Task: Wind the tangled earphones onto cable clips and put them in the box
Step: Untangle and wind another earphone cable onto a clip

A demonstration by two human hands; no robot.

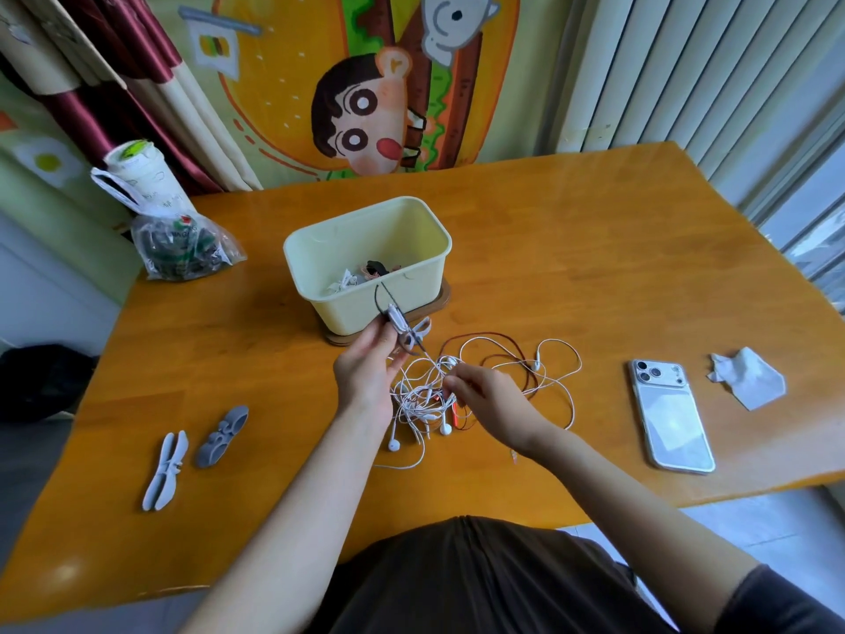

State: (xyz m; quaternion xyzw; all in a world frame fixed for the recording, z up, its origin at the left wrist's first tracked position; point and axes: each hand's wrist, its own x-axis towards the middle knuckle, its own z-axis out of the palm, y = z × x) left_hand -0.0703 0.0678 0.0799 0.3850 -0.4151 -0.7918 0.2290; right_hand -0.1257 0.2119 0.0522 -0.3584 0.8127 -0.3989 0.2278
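Some wound sets lay in the box (356, 308). Left hand (366, 375) gripped a cable clip (401, 323) trailing dark cord; right hand (487, 400) pinched the tangled earphones (423, 395) on the table (548, 249). Two spare clips (165, 471) sat unused, so most winding appeared outstanding.

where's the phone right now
In the head view the phone lies back up on the right side of the table, between the tangled earphones and a crumpled tissue.

A phone (671, 416) (face down) lies beside a crumpled tissue (747, 377) on the table (571, 249).
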